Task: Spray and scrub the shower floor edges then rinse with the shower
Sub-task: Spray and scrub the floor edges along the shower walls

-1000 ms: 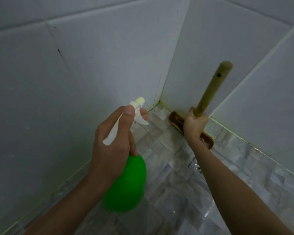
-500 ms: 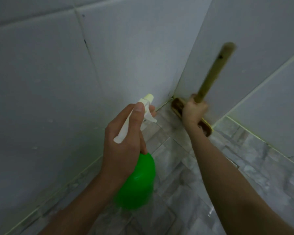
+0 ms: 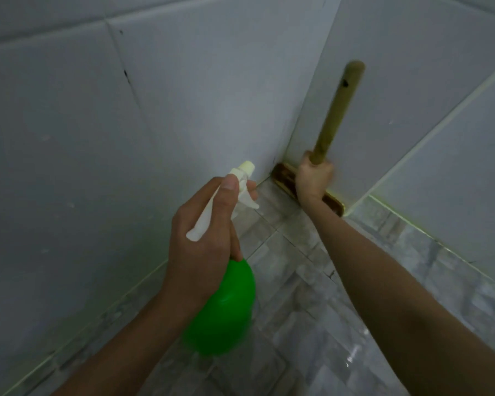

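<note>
The right grip (image 3: 313, 178) is clenching the wooden brush handle (image 3: 339, 110); the left grip (image 3: 203, 238) is grasping a round green spray bottle (image 3: 223, 310).

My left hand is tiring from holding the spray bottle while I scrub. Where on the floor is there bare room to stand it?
Bare floor lies between the forearms, and more runs along the right wall's base. The corner is crowded: the brush head and right hand fill it. The left hand grips the green spray bottle.
</note>
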Tool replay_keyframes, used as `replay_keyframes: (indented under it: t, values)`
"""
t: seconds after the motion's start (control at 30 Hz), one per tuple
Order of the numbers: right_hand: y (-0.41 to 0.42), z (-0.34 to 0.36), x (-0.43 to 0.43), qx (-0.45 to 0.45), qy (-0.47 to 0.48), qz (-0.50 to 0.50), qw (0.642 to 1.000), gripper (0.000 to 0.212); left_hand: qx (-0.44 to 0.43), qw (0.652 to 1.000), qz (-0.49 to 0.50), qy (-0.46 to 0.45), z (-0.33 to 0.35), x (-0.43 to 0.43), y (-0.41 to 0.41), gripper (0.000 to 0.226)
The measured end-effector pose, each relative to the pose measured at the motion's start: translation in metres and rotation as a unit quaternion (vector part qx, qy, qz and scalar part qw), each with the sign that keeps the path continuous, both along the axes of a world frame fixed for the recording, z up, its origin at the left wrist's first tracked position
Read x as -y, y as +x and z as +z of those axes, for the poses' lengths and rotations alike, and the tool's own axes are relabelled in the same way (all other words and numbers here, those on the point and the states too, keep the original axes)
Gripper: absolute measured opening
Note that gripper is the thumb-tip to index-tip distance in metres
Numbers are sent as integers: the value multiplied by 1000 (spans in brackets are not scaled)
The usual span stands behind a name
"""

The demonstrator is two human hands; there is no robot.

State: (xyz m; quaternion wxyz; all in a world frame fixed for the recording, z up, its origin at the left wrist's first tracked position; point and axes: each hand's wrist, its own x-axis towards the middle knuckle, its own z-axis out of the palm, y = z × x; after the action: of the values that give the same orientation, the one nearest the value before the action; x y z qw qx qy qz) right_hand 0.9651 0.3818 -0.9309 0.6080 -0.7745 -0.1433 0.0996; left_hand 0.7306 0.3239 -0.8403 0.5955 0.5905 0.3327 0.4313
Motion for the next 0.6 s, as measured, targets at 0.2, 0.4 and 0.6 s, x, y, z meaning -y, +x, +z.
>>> replay_keyframes:
  t: [0.2,0.4,0.6]
  values:
    - [12,-18,59,0,43,-68,997,41,5,1000,7,0,0,-1,-3,35]
    - [2,0,0,-3,10,10,1000,42,-10,1000,0,8,-1,0,2,38]
    - [14,-17,58,10,53,-50,997,43,4,1000,7,2,-3,-2,0,35]
